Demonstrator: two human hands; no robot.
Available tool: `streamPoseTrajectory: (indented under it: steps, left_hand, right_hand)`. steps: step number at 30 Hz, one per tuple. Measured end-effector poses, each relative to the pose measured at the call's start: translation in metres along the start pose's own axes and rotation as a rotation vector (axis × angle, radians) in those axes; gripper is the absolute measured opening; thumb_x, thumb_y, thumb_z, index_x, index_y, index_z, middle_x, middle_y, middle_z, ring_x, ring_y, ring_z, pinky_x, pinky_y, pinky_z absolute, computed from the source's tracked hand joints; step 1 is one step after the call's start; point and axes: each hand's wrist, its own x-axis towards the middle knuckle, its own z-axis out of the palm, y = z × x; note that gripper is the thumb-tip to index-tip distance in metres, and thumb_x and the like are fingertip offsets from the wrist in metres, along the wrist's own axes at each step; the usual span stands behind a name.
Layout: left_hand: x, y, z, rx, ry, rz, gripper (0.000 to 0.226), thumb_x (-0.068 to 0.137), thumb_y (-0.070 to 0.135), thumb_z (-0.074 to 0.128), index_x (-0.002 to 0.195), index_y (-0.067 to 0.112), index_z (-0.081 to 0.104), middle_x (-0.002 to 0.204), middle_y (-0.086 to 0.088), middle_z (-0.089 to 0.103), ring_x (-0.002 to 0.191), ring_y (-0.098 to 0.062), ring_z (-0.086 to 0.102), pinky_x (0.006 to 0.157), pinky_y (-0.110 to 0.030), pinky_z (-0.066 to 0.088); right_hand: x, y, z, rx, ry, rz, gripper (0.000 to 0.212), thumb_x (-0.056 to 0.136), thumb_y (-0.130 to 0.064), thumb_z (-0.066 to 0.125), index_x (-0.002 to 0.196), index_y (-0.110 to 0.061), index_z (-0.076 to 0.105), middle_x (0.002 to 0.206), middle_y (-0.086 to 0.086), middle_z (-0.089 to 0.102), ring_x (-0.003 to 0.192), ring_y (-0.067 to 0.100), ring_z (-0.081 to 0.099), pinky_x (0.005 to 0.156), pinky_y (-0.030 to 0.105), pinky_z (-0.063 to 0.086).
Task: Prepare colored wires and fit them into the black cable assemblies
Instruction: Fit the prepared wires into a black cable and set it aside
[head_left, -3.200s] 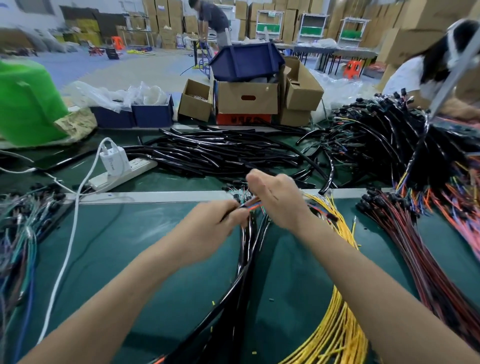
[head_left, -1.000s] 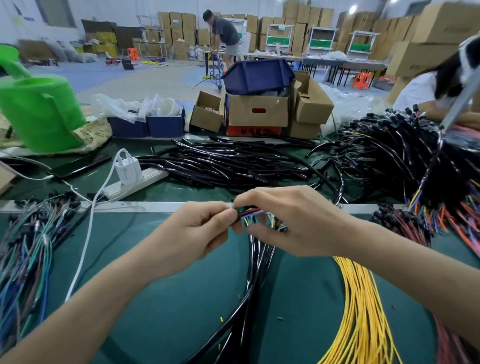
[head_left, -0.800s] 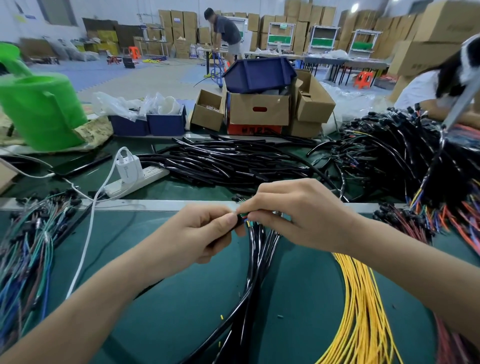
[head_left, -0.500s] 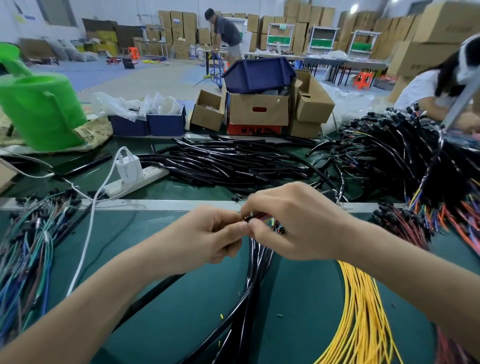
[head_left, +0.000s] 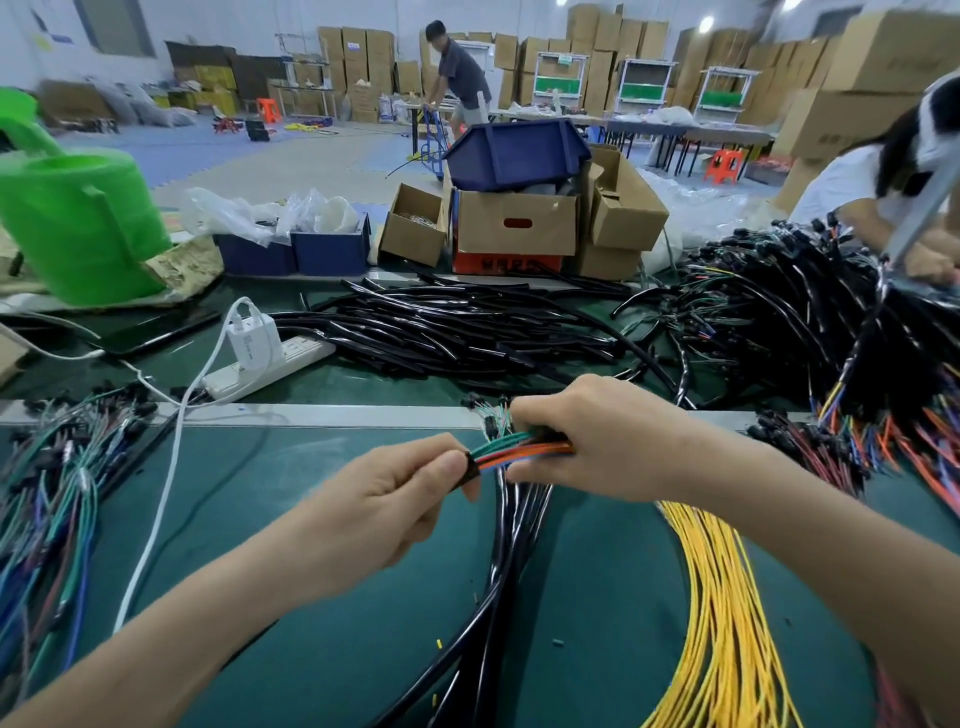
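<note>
Black cables (head_left: 511, 561) nearest, a glossy bundle running up the green mat (head_left: 311, 597) from the bottom edge toward the middle. Just right of it, a sheaf of yellow wires (head_left: 722, 623) fanned along the same line. At the left edge, a tangle of mixed wires (head_left: 47, 509) in green, blue and red, bordered by a white cord (head_left: 156, 519). Above the bundle, colored wires (head_left: 524, 451) in green, orange, red and blue, stretched level from left hand (head_left: 384, 514) to right hand (head_left: 613, 441), clear of the mat. Left hand closed, thumb and forefinger pinching the black cable end (head_left: 470, 467) at the root of those strands. Right hand curled round the strands themselves, knuckles up, their far ends hidden inside the fist. Beyond the metal strip (head_left: 363, 415) across the table: a white power strip (head_left: 270, 364) with a charger (head_left: 252, 335) plugged in, a dark phone (head_left: 156, 332) lying flat, a loose heap of black tubing (head_left: 457, 327), and to the right a large mound of black leads (head_left: 779, 312) with colored tails. Further back, a green tub (head_left: 78, 223), blue trays (head_left: 291, 254) of plastic bags, cardboard boxes (head_left: 517, 223) topped by a blue bin (head_left: 514, 153). At the right edge, a person in white (head_left: 852, 182) bent over the mound; far behind, another person (head_left: 460, 73) among stacked cartons.
</note>
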Motion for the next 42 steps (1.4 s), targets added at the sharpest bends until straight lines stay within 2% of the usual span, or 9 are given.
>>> streamPoseTrajectory:
  steps: [7, 14, 17, 25, 32, 34, 36, 39, 42]
  left_hand:
    - [0.016, 0.017, 0.027, 0.366, -0.017, 0.071, 0.031, 0.099, 0.028, 0.036, 0.071, 0.022, 0.049, 0.044, 0.015, 0.046, 0.040, -0.004, 0.037, 0.042, -0.012, 0.028]
    - [0.035, 0.025, 0.045, 0.638, -0.093, -0.027, 0.036, 0.101, 0.023, 0.031, 0.066, 0.021, 0.042, 0.087, -0.008, 0.058, 0.073, -0.023, 0.051, 0.066, -0.030, 0.042]
    - [0.040, 0.018, 0.046, 0.578, -0.126, -0.011, 0.036, 0.101, 0.026, 0.035, 0.066, 0.025, 0.043, 0.078, 0.002, 0.053, 0.069, -0.015, 0.050, 0.063, -0.026, 0.043]
    - [-0.037, -0.050, -0.013, 0.014, -0.223, -0.059, 0.017, 0.091, 0.041, 0.049, 0.096, 0.032, 0.062, 0.055, 0.006, 0.041, 0.049, -0.007, 0.032, 0.046, -0.016, 0.030]
    - [-0.080, -0.065, -0.007, 0.289, 0.068, 0.160, 0.040, 0.089, 0.029, 0.057, 0.120, 0.053, 0.054, 0.068, 0.018, 0.062, 0.061, 0.001, 0.052, 0.059, -0.013, 0.042]
    - [-0.091, -0.077, 0.002, 0.536, 0.077, 0.222, 0.034, 0.091, 0.022, 0.058, 0.116, 0.045, 0.063, 0.082, 0.025, 0.068, 0.076, 0.011, 0.060, 0.075, -0.003, 0.044]
    - [-0.098, -0.071, 0.009, 0.612, 0.054, 0.114, 0.033, 0.094, 0.047, 0.041, 0.108, 0.037, 0.069, 0.076, 0.024, 0.061, 0.071, 0.016, 0.056, 0.076, 0.005, 0.035]
    - [-0.112, -0.087, 0.014, 0.655, 0.045, 0.040, 0.068, 0.054, 0.082, 0.052, 0.107, 0.043, 0.069, 0.087, 0.026, 0.054, 0.086, 0.018, 0.050, 0.088, -0.004, 0.034]
    - [-0.120, -0.093, -0.011, 0.710, 0.060, 0.105, 0.028, 0.082, 0.062, 0.055, 0.104, 0.049, 0.066, 0.102, 0.025, 0.058, 0.097, 0.015, 0.053, 0.090, -0.009, 0.040]
  right_hand:
    - [-0.006, -0.020, 0.005, -0.077, 0.067, -0.110, 0.033, 0.082, -0.047, 0.054, 0.084, -0.023, 0.032, 0.064, -0.008, 0.034, 0.062, 0.025, 0.041, 0.052, 0.032, 0.030]
    - [-0.016, -0.019, 0.011, 0.018, 0.064, -0.080, 0.057, 0.070, -0.053, 0.070, 0.102, -0.025, 0.032, 0.054, -0.009, 0.038, 0.052, 0.016, 0.040, 0.049, 0.032, 0.030]
    - [-0.019, -0.018, 0.020, 0.145, 0.041, -0.082, 0.057, 0.071, -0.053, 0.072, 0.104, -0.024, 0.036, 0.058, -0.007, 0.048, 0.060, 0.023, 0.047, 0.057, 0.034, 0.038]
    - [-0.068, 0.065, 0.022, 0.088, 0.436, 0.002, 0.072, 0.089, -0.072, 0.008, 0.063, -0.017, 0.046, 0.053, -0.008, 0.042, 0.049, 0.013, 0.042, 0.049, 0.034, 0.037]
    - [0.005, 0.083, 0.021, -0.019, 0.504, 0.190, 0.066, 0.086, -0.075, 0.004, 0.082, -0.020, 0.040, 0.086, -0.003, 0.041, 0.089, 0.019, 0.037, 0.095, 0.039, 0.025]
    - [0.025, 0.072, 0.046, -0.022, 0.294, 0.314, 0.074, 0.081, -0.079, 0.005, 0.101, -0.021, 0.047, 0.120, 0.001, 0.044, 0.126, 0.020, 0.029, 0.113, 0.050, 0.000]
    - [0.037, 0.050, 0.087, 0.091, 0.059, 0.420, 0.076, 0.081, -0.078, 0.013, 0.129, -0.027, 0.043, 0.151, -0.001, 0.025, 0.144, 0.016, 0.003, 0.111, 0.055, -0.014]
    - [0.045, 0.012, 0.138, 0.277, -0.003, 0.488, 0.064, 0.091, -0.066, 0.026, 0.146, -0.034, 0.024, 0.160, -0.001, -0.006, 0.144, 0.018, -0.018, 0.110, 0.060, -0.010]
    - [0.048, 0.004, 0.155, 0.264, 0.011, 0.567, 0.055, 0.098, -0.045, 0.035, 0.148, -0.029, 0.020, 0.158, 0.002, -0.018, 0.143, 0.025, -0.024, 0.112, 0.060, -0.002]
